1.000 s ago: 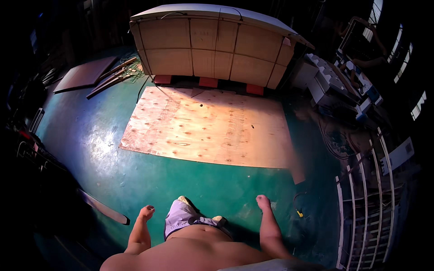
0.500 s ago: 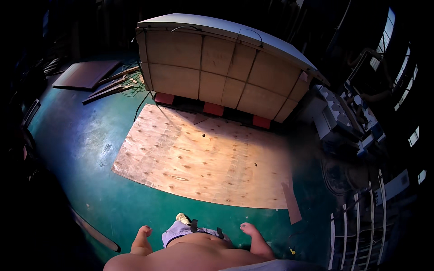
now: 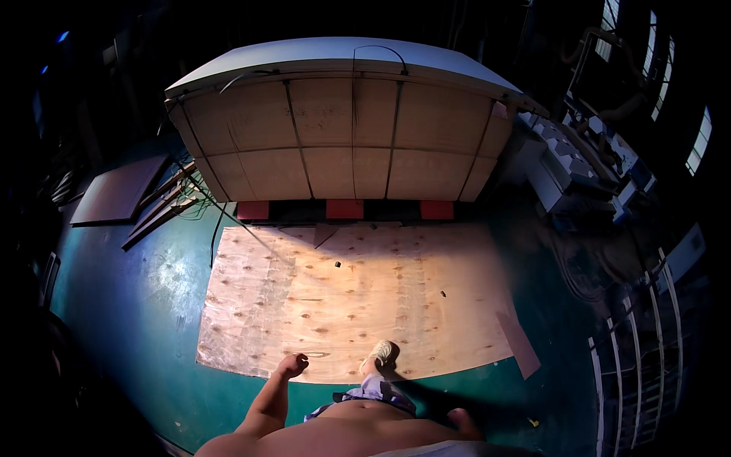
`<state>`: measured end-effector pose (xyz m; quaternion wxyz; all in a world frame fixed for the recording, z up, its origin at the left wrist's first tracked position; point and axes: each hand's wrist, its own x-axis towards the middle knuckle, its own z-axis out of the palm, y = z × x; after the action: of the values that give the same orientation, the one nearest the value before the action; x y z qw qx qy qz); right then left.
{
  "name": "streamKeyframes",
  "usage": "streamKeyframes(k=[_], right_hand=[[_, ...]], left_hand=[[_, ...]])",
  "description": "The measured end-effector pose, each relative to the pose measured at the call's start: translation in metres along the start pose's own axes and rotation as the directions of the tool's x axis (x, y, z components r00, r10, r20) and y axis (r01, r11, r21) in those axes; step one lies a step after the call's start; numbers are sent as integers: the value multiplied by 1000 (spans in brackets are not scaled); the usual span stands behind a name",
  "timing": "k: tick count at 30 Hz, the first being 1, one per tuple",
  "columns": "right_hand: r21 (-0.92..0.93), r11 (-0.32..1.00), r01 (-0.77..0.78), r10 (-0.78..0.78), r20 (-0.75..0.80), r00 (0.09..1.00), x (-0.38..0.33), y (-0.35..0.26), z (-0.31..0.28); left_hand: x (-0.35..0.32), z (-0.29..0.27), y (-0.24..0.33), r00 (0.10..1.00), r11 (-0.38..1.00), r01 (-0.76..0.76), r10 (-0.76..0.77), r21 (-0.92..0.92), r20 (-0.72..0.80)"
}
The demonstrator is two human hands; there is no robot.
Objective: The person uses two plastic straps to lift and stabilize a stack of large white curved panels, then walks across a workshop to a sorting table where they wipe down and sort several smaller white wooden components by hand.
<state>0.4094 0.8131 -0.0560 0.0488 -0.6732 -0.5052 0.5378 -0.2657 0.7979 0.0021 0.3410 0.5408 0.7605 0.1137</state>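
My left hand (image 3: 292, 366) is held out at the near edge of a large plywood sheet (image 3: 365, 305) on the floor. Its fingers are curled in, and nothing shows in them. Low beside my body is my right hand (image 3: 462, 419), partly in shadow, with its fingers too indistinct to read. One light-coloured shoe (image 3: 379, 354) rests on the near part of the plywood. Two small dark bits lie on the sheet, one a black piece (image 3: 338, 264) left of its middle.
Beyond the plywood stands a long stack of panels (image 3: 274, 172) strapped together, raised on red blocks (image 3: 345, 209). Brown boards (image 3: 118, 190) and tangled cord lie at left. On the right are a metal rack (image 3: 643, 354) and a workbench with equipment (image 3: 571, 164). A thin strip (image 3: 520, 346) overhangs the plywood's right edge.
I have stepped forward, and a shoe is now on the plywood. My left arm has swung forward while the right has dropped back. The panel stack appears more square-on.
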Motion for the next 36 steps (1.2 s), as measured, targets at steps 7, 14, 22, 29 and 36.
streamKeyframes(k=[7, 14, 22, 29, 36], right_hand=[[-123, 945, -304, 306, -5, 952, 196, -176, -60], [-408, 900, 153, -205, -87, 975, 368, -462, -75], [-510, 715, 478, -339, 345, 875, 476, -684, -28], [-149, 987, 54, -63, -51, 997, 513, -754, -148], [-394, 813, 428, -582, -576, 574, 600, -952, -294]], left_hand=[[52, -48, -48, 909, 908, 408, -395, -96, 130], [144, -109, -44, 807, 752, 527, -588, -397, -44], [304, -150, -52, 720, 595, 694, -585, -406, 374], [560, -302, -63, 834, 643, 496, -539, -584, 115], [814, -561, 107, 588, 991, -101, 130, 87, -798]])
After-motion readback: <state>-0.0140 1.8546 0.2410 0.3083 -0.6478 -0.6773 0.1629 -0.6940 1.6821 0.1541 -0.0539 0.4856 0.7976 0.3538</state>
